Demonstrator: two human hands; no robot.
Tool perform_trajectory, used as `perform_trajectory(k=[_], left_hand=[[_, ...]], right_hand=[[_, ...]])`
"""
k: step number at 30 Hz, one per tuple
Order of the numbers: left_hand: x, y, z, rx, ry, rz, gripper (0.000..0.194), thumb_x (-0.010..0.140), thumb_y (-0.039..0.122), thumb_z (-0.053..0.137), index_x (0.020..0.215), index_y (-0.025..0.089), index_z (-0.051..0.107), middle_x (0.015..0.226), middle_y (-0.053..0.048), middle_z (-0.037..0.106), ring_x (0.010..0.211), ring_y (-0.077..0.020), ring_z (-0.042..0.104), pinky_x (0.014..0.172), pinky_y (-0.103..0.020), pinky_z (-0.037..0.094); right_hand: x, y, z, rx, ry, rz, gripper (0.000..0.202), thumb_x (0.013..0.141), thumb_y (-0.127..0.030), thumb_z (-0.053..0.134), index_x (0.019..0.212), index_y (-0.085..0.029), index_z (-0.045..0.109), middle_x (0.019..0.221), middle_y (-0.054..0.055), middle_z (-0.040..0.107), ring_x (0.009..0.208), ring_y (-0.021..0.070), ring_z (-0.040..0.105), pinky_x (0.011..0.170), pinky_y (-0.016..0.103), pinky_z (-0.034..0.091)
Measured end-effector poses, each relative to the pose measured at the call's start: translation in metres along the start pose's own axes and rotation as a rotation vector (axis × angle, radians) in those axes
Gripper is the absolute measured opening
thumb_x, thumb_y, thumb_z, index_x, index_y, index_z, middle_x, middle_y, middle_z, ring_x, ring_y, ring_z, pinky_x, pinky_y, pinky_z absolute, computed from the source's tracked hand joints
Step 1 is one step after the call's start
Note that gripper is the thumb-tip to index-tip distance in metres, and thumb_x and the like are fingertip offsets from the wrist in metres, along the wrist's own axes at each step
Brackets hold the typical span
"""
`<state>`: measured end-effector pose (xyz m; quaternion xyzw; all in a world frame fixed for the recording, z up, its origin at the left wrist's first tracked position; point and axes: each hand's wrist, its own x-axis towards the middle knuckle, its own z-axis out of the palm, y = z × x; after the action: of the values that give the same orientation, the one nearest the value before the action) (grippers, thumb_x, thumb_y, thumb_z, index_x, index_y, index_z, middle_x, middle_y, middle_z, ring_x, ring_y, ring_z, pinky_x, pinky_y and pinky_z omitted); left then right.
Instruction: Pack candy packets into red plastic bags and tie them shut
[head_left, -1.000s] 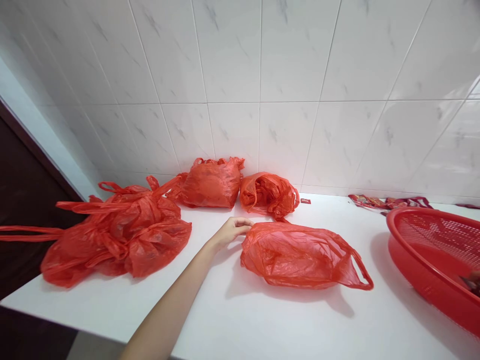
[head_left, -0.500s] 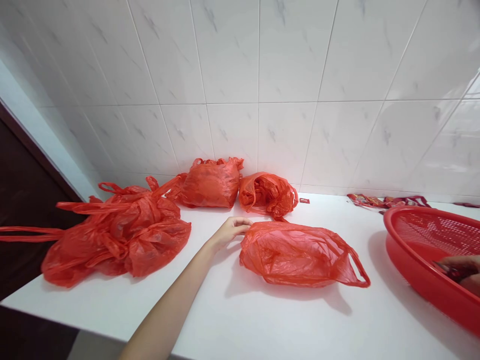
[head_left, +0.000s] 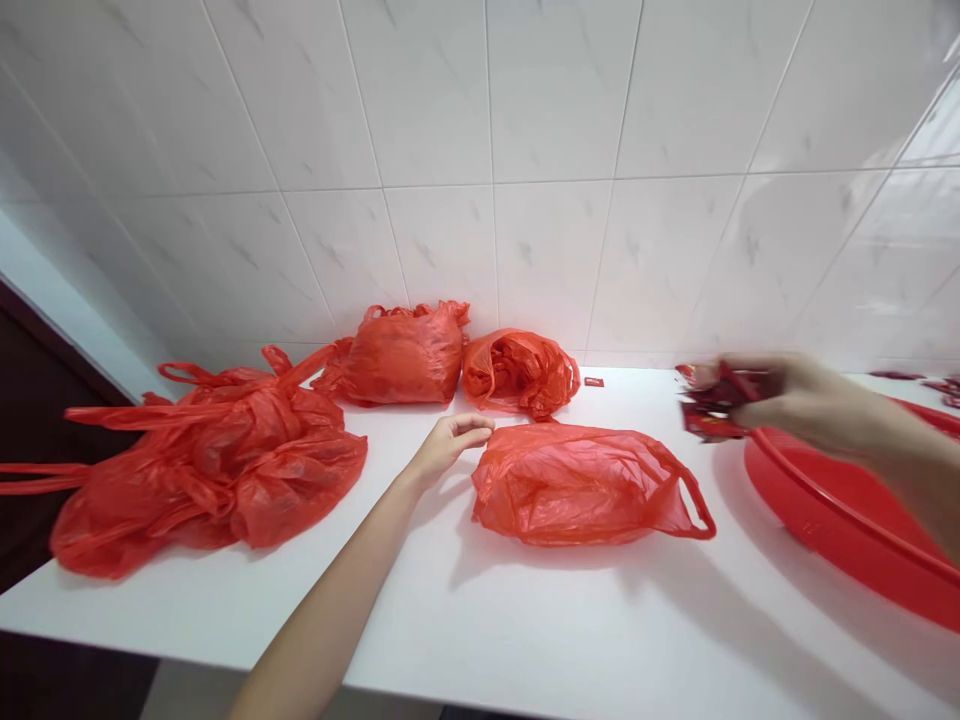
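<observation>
An open red plastic bag (head_left: 577, 490) lies on the white table, its mouth gaping toward me and a loop handle at its right end. My left hand (head_left: 454, 442) pinches the bag's upper left edge between thumb and fingers. Above the near rim of a red basket (head_left: 847, 505), my right hand (head_left: 780, 395) is closed on several small dark red packets (head_left: 720, 402). It is slightly blurred and stands right of the open bag, not touching it.
Knotted full red bags (head_left: 217, 460) fill the table's left side. A stuffed red bag (head_left: 405, 355) and a crumpled bag bundle (head_left: 521, 372) stand by the tiled wall. One small red packet (head_left: 594, 382) lies beside the bundle, with more (head_left: 949, 390) at the far right.
My right hand has risen out of the basket and moved left with packets in its grip. My left hand keeps its hold on the bag's edge. The view has shifted slightly.
</observation>
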<state>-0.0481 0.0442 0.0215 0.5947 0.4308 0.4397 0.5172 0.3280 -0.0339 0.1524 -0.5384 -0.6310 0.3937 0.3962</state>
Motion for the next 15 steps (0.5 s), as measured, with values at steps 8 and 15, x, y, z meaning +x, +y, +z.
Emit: perform_trajectory(k=[8,15], left_hand=[[-0.012,0.013,0.003,-0.026,0.116,0.134,0.035,0.067,0.047,0.081,0.088,0.019,0.076,0.096,-0.006,0.075,0.096,-0.0220,0.065,0.093,-0.037,0.049],[-0.022,0.021,0.012,0.053,0.121,0.337,0.027,0.073,0.043,0.077,0.087,0.020,0.075,0.100,-0.007,0.074,0.101,-0.0246,0.066,0.098,-0.040,0.048]], right_hand=[[0.035,0.035,0.120,-0.381,-0.435,-0.327,0.036,0.065,-0.002,0.052,0.089,-0.021,0.072,0.089,0.002,0.074,0.080,0.0190,0.068,0.071,0.029,0.053],[0.043,0.052,0.137,-0.527,-0.388,-0.360,0.014,0.078,-0.014,0.064,0.087,-0.023,0.069,0.088,0.002,0.074,0.082,0.0208,0.067,0.071,0.031,0.051]])
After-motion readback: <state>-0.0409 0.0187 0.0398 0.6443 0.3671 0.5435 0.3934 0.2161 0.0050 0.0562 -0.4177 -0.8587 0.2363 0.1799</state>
